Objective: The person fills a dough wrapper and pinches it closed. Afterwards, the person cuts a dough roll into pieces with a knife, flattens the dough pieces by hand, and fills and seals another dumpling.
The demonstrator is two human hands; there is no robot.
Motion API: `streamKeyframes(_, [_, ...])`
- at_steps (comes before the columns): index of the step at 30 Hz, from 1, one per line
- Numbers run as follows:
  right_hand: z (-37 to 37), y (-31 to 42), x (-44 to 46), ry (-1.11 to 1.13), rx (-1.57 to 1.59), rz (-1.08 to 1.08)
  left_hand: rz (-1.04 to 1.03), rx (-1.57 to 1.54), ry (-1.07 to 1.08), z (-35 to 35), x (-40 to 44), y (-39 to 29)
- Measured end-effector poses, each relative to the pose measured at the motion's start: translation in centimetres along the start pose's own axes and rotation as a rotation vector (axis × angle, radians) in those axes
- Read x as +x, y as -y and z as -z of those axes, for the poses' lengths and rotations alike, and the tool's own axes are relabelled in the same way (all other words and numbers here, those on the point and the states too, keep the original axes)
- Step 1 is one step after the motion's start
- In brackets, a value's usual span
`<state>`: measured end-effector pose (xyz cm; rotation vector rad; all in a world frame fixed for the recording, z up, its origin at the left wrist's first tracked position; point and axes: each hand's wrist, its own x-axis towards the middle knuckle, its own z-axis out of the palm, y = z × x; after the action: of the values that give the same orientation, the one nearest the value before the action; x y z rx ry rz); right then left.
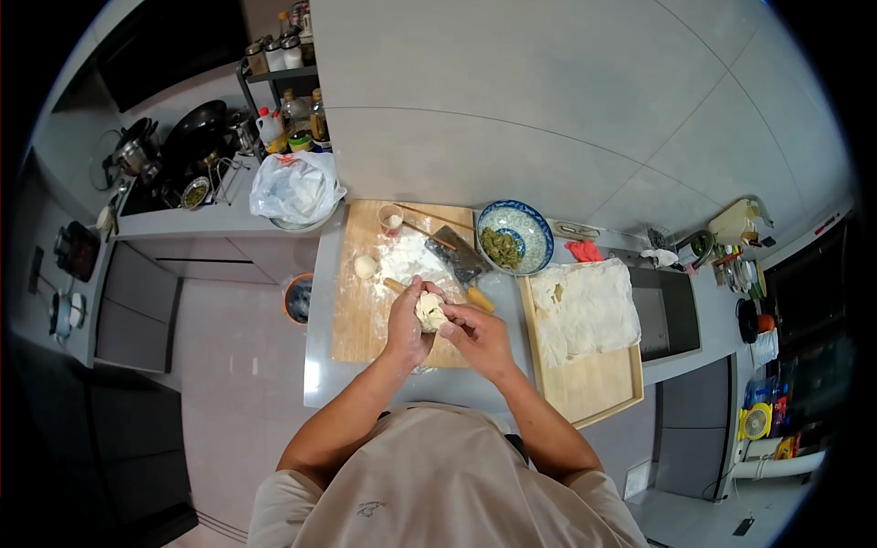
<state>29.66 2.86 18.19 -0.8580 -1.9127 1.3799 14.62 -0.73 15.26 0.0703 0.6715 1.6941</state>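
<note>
A piece of pale dough (429, 311) with a creased top is held between my two hands, above the front of a floured wooden board (358, 324). My left hand (408, 324) cups it from the left. The fingers and thumb of my right hand (478, 338) press on its right edge. A round dough ball (365, 267) lies on the board, near white flour (402, 260). Behind my hands are a dark cleaver (459, 258) and a rolling pin, whose handle (480, 299) shows on the right. A small cup (391, 217) stands at the back.
A patterned bowl (515, 237) with green filling stands right of the board. Beside it, a wooden tray (585, 393) is partly covered by a white floury cloth (589, 310). A sink (665, 315) is further right. A plastic bag (294, 187) rests at the back left.
</note>
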Motion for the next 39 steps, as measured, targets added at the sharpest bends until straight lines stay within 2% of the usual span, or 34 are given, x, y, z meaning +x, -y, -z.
streamKeyframes(3, [0.1,0.9,-0.5,0.001,0.108,0.055,-0.009,-0.051,0.003,-0.3,0.0,-0.1])
streamKeyframes(5, [-0.2,1.4,-0.7,-0.15,-0.12,0.12,-0.011,-0.077,0.0,-0.4,0.0,-0.1])
streamKeyframes(6, [-0.4,1.5,-0.7,-0.151,-0.12,0.12,0.025,-0.118,0.005,-0.5,0.0,0.0])
streamKeyframes(8, [-0.7,1.6,-0.7,-0.332,-0.183,0.103,0.061,-0.16,0.01,-0.4,0.0,0.1])
streamKeyframes(9, [-0.5,1.3,-0.7,-0.331,-0.184,0.102,0.086,-0.178,-0.016,-0.3,0.0,0.1])
streamKeyframes(11, [0.2,0.5,-0.3,-0.319,-0.423,0.366,0.114,-0.196,-0.042,-0.1,0.1,0.1])
streamKeyframes(12, [0.2,0.2,0.0,-0.319,-0.424,0.365,0.099,-0.21,-0.072,0.6,0.4,0.2])
streamKeyframes(14, [-0.3,-0.5,0.5,-0.248,-0.362,0.088,0.09,-0.271,-0.131,3.5,2.0,0.6])
streamKeyframes(18, [-2.4,-6.6,1.2,-0.169,-0.227,-0.002,0.078,-0.313,-0.272,9.0,3.5,0.1])
streamKeyframes(23, [-4.8,-11.9,3.6,-0.015,-0.385,-0.12,0.051,-0.361,-0.296,13.7,6.3,0.3])
streamKeyframes(26, [-6.2,-13.0,6.9,0.01,-0.436,-0.032,0.032,-0.374,-0.308,15.5,7.9,-0.3])
streamKeyframes(31, [-9.2,-17.0,14.2,0.075,-0.431,-0.002,0.029,-0.4,-0.339,17.4,10.4,-1.8])
streamKeyframes(34, [-10.7,-18.7,18.0,0.175,-0.548,0.08,0.052,-0.471,-0.342,18.1,11.8,-2.7])
streamKeyframes(39, [-11.8,-20.3,21.1,0.347,-0.718,0.027,0.02,-0.413,-0.374,17.8,12.6,-3.6])
